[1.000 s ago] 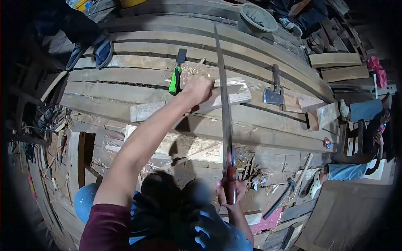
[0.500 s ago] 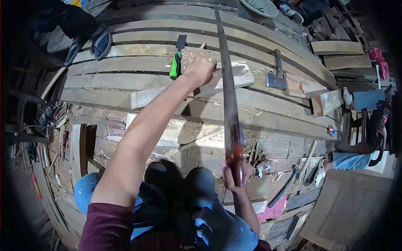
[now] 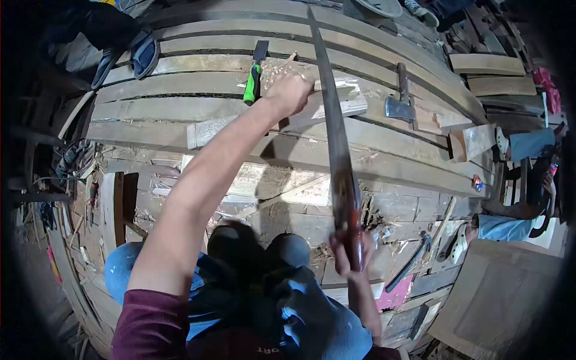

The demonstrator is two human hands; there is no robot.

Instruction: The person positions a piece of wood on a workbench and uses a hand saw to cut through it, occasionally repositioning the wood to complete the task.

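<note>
My right hand (image 3: 341, 259) is closed round the brown handle of a handsaw (image 3: 333, 120). The saw's long blade points away from me and crosses over a short notched wood block (image 3: 354, 107). With fingers curled, my left hand (image 3: 292, 94) grips that block near its left part, just left of the blade. Under my forearm lies another pale wood piece (image 3: 207, 131). Left of my left hand rests a chisel with a green and black handle (image 3: 252, 86), close to a heap of wood shavings (image 3: 277, 69). The fingers on the block's far side are hidden.
Long planks (image 3: 180, 112) form the work surface. A hatchet (image 3: 400, 108) and an offcut (image 3: 471, 143) lie to the right. A bucket (image 3: 373, 8) stands at the back. One person's sandalled feet (image 3: 144, 55) show at left; another person (image 3: 534, 150) sits at right.
The saw handle and my right hand have moved a little right and towards me, tilting the blade more. My left hand stays on the block.
</note>
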